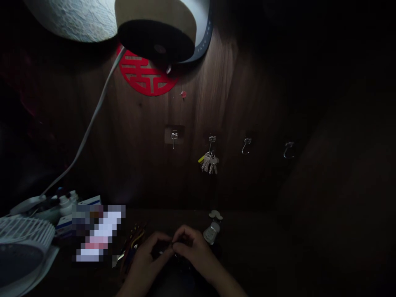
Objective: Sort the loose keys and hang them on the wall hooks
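Note:
Low in the middle of the head view, my left hand (150, 255) and my right hand (194, 251) meet at the fingertips. Both are closed in a pinch around the same spot. Something small and dark seems to be between them, but the dim light hides what it is. Dark shapes with a few small glints lie beneath the fingers, too dim to name. Just beyond my right hand lies a small pale grey object (212, 232), rounded and flared. Left of my left hand is a tangle of dark and yellowish cords or tools (134, 243).
A key bunch (210, 162) hangs from a hook on the wooden panel, among other metal hooks (246, 146). Above are a red paper cut-out (148, 80) and a hanging cap-like item (157, 24). A white cable (93, 119) runs down to bottles (65, 205) and a white slatted object (27, 231).

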The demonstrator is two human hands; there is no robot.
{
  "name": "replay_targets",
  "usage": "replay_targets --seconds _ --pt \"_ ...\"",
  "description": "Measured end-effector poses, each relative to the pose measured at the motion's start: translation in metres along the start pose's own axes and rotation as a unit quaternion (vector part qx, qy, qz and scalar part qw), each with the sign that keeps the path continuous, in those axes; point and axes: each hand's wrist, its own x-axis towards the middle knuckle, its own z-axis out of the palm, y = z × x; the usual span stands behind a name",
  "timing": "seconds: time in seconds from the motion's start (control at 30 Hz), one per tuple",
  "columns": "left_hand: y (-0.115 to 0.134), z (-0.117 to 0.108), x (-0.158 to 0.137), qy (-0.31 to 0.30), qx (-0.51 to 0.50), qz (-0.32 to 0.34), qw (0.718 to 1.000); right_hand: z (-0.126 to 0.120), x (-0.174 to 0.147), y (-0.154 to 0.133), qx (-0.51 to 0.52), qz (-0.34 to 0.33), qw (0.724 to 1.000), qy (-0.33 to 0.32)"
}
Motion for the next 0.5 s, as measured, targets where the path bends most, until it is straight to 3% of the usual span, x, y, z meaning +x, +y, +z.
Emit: replay_targets --seconds 0.13,0.3,0.5 --pt "0.003 -0.005 0.000 -0.014 -0.004 -0.005 1.000 -0.001 -0.001 0.001 -0.014 -0.002 1.000 -0.010" --pt "0.009 -0.016 0.001 -0.029 0.016 0.005 0.999 -0.004 -0.001 0.004 0.019 0.040 0.999 -0.026" --pt "0.028 -0.028 0.010 -0.049 -0.046 -0.063 0.996 -0.025 0.001 -0.002 0.020 0.041 0.999 -0.004"
